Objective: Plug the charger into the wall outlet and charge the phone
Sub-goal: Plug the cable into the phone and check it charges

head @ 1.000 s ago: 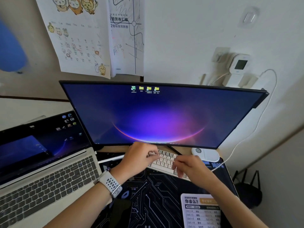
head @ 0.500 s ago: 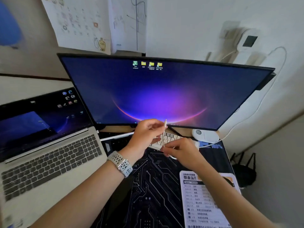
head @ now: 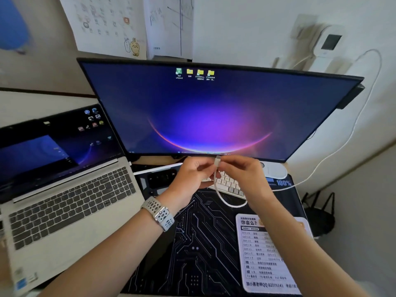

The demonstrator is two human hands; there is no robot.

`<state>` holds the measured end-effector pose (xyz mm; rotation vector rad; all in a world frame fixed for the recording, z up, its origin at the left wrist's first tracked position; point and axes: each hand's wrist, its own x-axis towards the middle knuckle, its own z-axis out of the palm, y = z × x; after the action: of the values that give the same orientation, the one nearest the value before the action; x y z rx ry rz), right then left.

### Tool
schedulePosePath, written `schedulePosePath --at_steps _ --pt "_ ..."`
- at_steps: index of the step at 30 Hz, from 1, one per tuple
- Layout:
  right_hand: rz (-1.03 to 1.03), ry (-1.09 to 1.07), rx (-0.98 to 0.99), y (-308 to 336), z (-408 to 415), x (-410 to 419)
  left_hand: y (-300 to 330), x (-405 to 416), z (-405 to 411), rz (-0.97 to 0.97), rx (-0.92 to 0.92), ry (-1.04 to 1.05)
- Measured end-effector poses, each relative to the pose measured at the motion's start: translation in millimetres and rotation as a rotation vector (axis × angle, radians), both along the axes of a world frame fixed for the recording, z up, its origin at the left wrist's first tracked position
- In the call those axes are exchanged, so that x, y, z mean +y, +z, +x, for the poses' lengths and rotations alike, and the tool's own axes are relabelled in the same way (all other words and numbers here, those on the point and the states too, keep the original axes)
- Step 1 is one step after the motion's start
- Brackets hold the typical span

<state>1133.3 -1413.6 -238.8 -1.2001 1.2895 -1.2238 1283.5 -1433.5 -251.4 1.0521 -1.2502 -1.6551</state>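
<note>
Your monitor [head: 214,112] fills the back of the tabletop [head: 192,243], and the wall outlet [head: 304,26] sits at two o'clock above it, white cable [head: 351,133] trailing down. Both grips pinch that cable's free end [head: 217,162]: left hand [head: 192,176] at nine o'clock, right hand [head: 242,174] at three. No phone shows. You seem to be readying the connector; next, find the phone and align the tip.

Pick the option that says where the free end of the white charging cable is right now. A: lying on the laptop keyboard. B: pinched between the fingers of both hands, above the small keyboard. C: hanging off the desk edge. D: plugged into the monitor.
B: the cable's connector end is held upright between the left hand and the right hand, in front of the monitor.
</note>
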Motion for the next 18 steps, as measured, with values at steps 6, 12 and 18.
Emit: schedulePosePath --at_steps 6,12,18 --pt "-0.039 -0.068 0.036 -14.4 16.4 5.4 -14.1 3.6 8.9 0.072 -0.044 -0.029" --pt "0.084 -0.141 0.094 -48.5 24.1 15.6 -40.2 9.5 17.5 -0.073 -0.356 -0.022" --pt "0.250 -0.132 0.075 -92.1 29.3 28.3 -84.0 15.0 32.0 -0.046 -0.549 -0.027"
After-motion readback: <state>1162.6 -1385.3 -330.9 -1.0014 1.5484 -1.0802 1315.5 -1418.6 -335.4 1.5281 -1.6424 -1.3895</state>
